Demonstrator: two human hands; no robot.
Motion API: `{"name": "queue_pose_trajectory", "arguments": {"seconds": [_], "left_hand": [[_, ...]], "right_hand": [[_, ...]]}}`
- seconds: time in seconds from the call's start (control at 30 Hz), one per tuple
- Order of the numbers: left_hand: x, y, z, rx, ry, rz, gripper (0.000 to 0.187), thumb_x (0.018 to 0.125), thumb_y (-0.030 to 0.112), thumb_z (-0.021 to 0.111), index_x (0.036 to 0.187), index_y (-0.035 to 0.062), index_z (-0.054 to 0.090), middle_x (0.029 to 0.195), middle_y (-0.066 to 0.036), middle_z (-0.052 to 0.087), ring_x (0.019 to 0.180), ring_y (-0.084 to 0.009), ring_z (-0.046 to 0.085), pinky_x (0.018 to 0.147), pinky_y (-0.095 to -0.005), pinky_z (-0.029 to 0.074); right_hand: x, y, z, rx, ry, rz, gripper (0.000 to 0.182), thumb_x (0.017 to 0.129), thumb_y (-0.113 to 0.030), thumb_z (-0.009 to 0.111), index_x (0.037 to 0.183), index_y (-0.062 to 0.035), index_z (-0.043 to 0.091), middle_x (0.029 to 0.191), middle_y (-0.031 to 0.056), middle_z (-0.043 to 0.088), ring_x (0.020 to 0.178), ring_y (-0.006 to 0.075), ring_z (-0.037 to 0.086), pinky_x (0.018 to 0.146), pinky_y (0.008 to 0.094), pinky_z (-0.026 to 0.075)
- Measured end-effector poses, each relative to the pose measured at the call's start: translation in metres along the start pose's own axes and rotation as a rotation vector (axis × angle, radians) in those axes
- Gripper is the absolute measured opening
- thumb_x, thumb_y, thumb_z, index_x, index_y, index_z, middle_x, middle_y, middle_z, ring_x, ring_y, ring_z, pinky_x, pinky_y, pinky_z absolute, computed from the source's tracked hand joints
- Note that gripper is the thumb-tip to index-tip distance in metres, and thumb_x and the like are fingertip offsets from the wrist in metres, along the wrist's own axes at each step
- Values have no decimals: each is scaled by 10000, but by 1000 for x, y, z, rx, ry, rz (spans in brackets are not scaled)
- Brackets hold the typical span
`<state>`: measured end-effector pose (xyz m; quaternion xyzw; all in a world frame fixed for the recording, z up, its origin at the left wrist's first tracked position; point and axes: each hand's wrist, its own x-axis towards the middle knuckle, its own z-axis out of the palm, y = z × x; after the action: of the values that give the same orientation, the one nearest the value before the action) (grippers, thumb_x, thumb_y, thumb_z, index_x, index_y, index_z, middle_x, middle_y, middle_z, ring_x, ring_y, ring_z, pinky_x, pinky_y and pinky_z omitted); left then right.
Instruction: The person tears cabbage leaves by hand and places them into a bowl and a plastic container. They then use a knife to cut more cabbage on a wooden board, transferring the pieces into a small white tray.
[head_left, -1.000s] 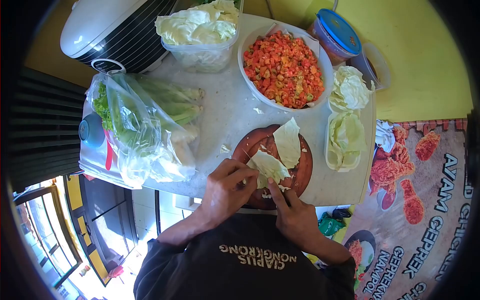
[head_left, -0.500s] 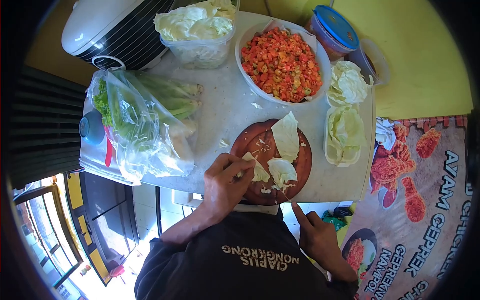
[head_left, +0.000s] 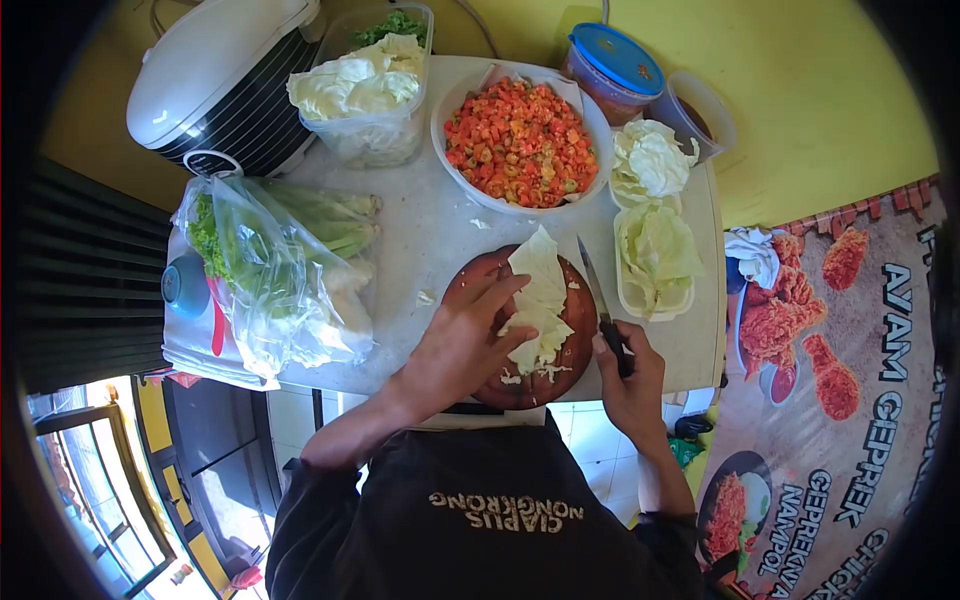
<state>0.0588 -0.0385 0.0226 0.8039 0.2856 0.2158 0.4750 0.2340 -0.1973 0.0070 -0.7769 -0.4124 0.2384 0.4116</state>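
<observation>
My left hand (head_left: 465, 340) lies over the round brown cutting board (head_left: 467, 291), its fingers curved around the left side of the pale cabbage leaves (head_left: 540, 290). The leaves overlap in a stack, with small scraps near the board's lower edge. In my right hand (head_left: 634, 385), at the board's right side, is a knife (head_left: 613, 343) with a black handle, its blade pointing up and away from me. To the right of the board, a white foam tray (head_left: 655, 306) holds more cabbage leaves (head_left: 657, 245).
Behind the board stands a white bowl (head_left: 440, 142) of chopped red and green pieces. A clear tub (head_left: 370, 145) of cabbage, a bagged bunch of greens (head_left: 290, 270), a blue-lidded container (head_left: 617, 65) and a rice cooker (head_left: 215, 75) stand around it.
The knife has come up from the board's lower edge to its right side, blade raised. My left hand has moved onto the leaves, which now lie together. The view has shifted slightly.
</observation>
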Motion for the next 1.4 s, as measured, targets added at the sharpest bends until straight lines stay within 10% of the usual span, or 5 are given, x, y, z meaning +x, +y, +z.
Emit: {"name": "queue_pose_trajectory", "arguments": {"seconds": [0.33,0.77,0.93,1.1,1.4], "left_hand": [[16,-18,-11,122,-95,72,331,777,184,825,1020,62,636,1079,-150,595,891,-301,629,777,-389,511],[38,-4,-38,-42,72,29,261,809,194,821,949,57,649,916,-89,695,919,-209,676,869,-379,505],[76,39,-130,135,519,49,573,838,91,791,1322,56,488,953,-122,704,880,-122,638,781,-280,503],[124,-11,-189,562,562,155,469,764,135,810,1188,47,629,995,-211,668,907,-374,640,846,-435,523],[117,-27,-182,776,479,13,379,691,103,841,1027,5,695,1029,-178,671,1049,-376,607,893,-446,505]], "right_hand": [[63,-18,41,-105,43,-81,256,841,-90,746,996,4,565,873,187,704,749,336,699,684,402,541],[48,-4,32,398,38,-74,116,953,-36,637,956,-9,525,937,132,732,917,153,701,801,266,520],[39,-4,25,420,-31,-40,108,963,-23,618,977,-14,512,907,109,699,928,158,705,830,276,527],[35,-9,27,440,-42,-62,106,960,-26,622,977,-8,519,901,126,721,910,157,709,805,268,532],[36,-6,27,405,-60,25,124,957,-47,642,973,-31,519,861,89,700,881,144,691,815,275,514]]}}
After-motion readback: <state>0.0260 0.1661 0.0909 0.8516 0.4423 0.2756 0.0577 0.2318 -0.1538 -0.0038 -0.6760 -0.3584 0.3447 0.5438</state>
